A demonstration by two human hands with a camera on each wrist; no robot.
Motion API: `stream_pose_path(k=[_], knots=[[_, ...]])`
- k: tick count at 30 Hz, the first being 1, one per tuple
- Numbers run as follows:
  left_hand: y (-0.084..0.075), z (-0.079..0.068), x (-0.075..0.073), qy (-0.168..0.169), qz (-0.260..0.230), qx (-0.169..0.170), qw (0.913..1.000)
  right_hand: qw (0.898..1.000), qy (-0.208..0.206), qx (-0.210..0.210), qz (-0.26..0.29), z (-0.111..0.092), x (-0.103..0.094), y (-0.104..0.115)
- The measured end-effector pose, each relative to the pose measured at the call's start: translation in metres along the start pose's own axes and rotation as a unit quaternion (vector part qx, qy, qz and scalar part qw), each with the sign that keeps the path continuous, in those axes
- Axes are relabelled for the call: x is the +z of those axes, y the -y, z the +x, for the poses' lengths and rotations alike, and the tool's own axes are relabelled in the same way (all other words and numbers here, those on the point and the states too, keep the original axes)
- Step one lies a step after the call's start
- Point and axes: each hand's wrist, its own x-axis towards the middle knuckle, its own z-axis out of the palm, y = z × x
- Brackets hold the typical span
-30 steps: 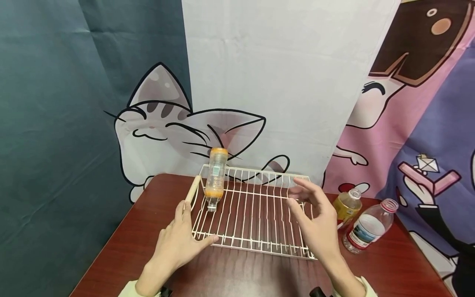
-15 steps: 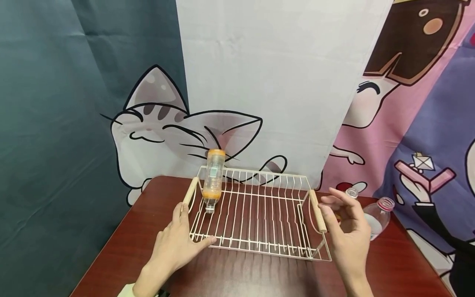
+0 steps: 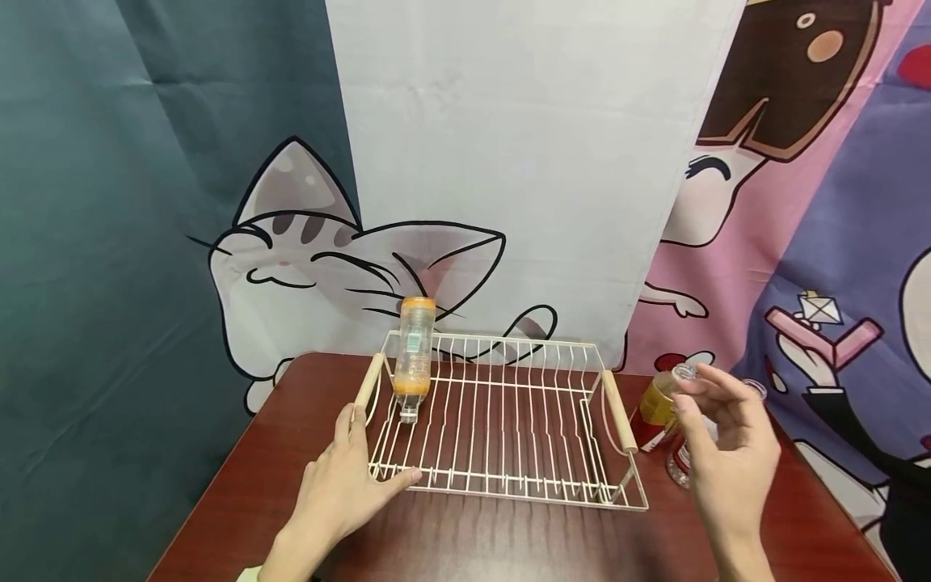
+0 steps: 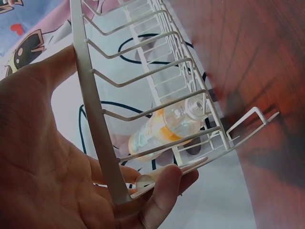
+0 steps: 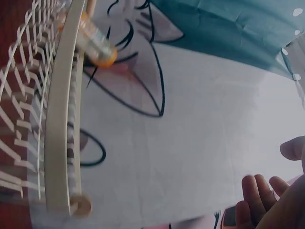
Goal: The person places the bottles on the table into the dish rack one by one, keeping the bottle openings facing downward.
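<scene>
My left hand (image 3: 327,481) grips the near left corner of a white wire dish rack (image 3: 502,495). In the left wrist view its fingers (image 4: 164,191) curl round the end of the wooden handle, while the thumb lies along the rack's rail (image 4: 93,102). A clear plastic bottle with orange bands (image 3: 414,347) leans upside down inside the rack's left end. Off the rack's right side, my right hand (image 3: 735,453) is raised with loosely bent fingers (image 5: 252,191) and nothing between them. It overlaps a yellow-labelled bottle (image 3: 657,400) and partly hides a clear bottle (image 3: 680,465).
The dark red wooden table (image 3: 436,541) carries the rack and both standing bottles. A second wooden handle (image 3: 618,412) forms the rack's right side. Behind the table hangs a printed cloth (image 3: 553,162) with cartoon cats.
My right hand has moved right, from over the rack to the standing bottles, uncovering the right handle. The left hand keeps its hold on the rack. The head view has shifted slightly.
</scene>
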Motion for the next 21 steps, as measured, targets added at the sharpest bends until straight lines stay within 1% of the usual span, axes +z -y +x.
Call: stream_pose_path(k=[2, 4, 5, 6, 8, 9, 11, 14, 17, 21], knots=[[0.000, 0.000, 0.000, 0.000, -0.001, 0.001, 1.0000, 0.999, -0.029, -0.006, -0.033, 0.003, -0.009, -0.001], [0.000, 0.000, 0.000, 0.000, 0.000, 0.002, 1.0000, 0.993, -0.059, -0.009, -0.105, 0.007, -0.018, -0.002], [0.000, 0.000, 0.000, 0.000, 0.000, 0.002, 1.0000, 0.986, -0.076, -0.004, -0.145, 0.008, -0.023, -0.003], [0.000, 0.000, -0.001, 0.000, 0.001, 0.002, 1.0000, 0.978, -0.091, 0.003, -0.187, 0.009, -0.027, -0.004], [0.000, 0.000, -0.001, 0.001, 0.001, 0.002, 1.0000, 0.957, -0.118, 0.027, -0.262, 0.010, -0.036, -0.007], [-0.001, 0.000, -0.001, 0.002, 0.001, 0.002, 1.0000, 0.947, -0.130, 0.043, -0.291, 0.011, -0.040, -0.008], [0.000, 0.000, -0.002, 0.003, 0.000, 0.003, 1.0000, 0.933, -0.148, 0.075, -0.319, 0.011, -0.048, -0.013], [-0.001, 0.000, -0.002, 0.004, -0.003, 0.003, 1.0000, 0.916, -0.161, 0.112, -0.349, 0.011, -0.059, -0.019], [-0.001, 0.000, -0.002, 0.006, -0.005, 0.001, 1.0000, 0.905, -0.157, 0.138, -0.370, 0.010, -0.069, -0.025], [-0.001, 0.000, -0.003, 0.005, -0.005, 0.001, 1.0000, 0.894, -0.136, 0.180, -0.387, 0.010, -0.082, -0.034]])
